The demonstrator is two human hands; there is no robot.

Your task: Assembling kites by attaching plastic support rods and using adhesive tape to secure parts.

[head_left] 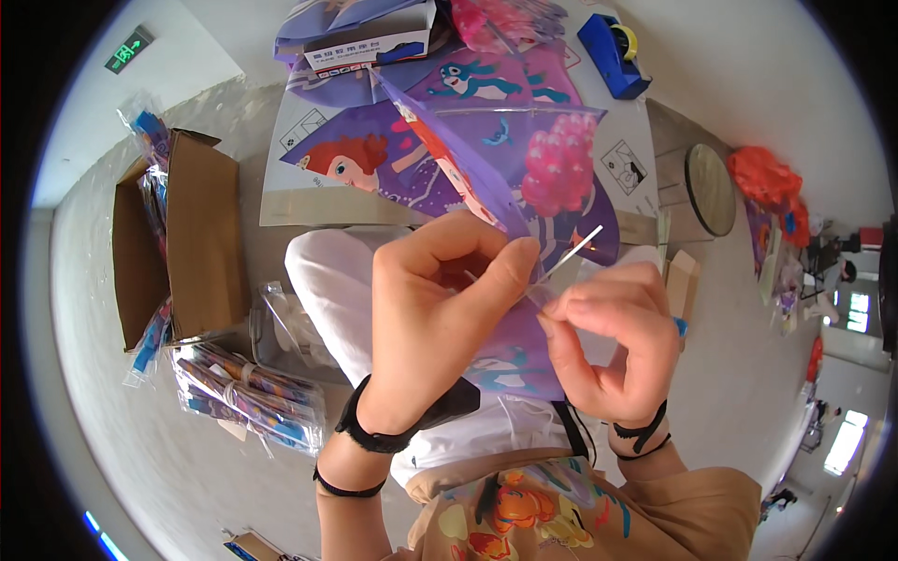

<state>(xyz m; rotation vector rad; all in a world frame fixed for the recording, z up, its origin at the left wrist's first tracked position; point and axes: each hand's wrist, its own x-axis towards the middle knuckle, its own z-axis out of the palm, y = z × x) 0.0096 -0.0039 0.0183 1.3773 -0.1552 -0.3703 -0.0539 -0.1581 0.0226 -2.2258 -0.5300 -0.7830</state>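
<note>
Thumb and fingers of the left hand (435, 309) are closed on the folded edge of a purple sheet (496, 140), which is held up in front of the person, above the lap. Just right of the sheet, the right hand (613, 341) has its fingertips drawn together in a pinch on clear film (543, 293) at the sheet's edge. A thin white rod (577, 246) slants out to the sheet's right, between the hands. Below the sheet are white trousers (327, 290). Beyond it, the worktop (323, 208) carries more printed sheets (354, 161), one showing a red-haired figure. Past the sheet's upper tip stands an open white carton (369, 49); farther right of the sheet is a blue tape dispenser (610, 58) with a yellow core. Well left of the sheet, on the floor, are a bundle of wrapped packs (248, 397) and an open cardboard box (206, 243). Well to its right are a round stool (708, 190) and a red-orange bag (767, 178). Farthest off, up and left of the sheet, a green sign (128, 49) hangs on the wall.
</note>
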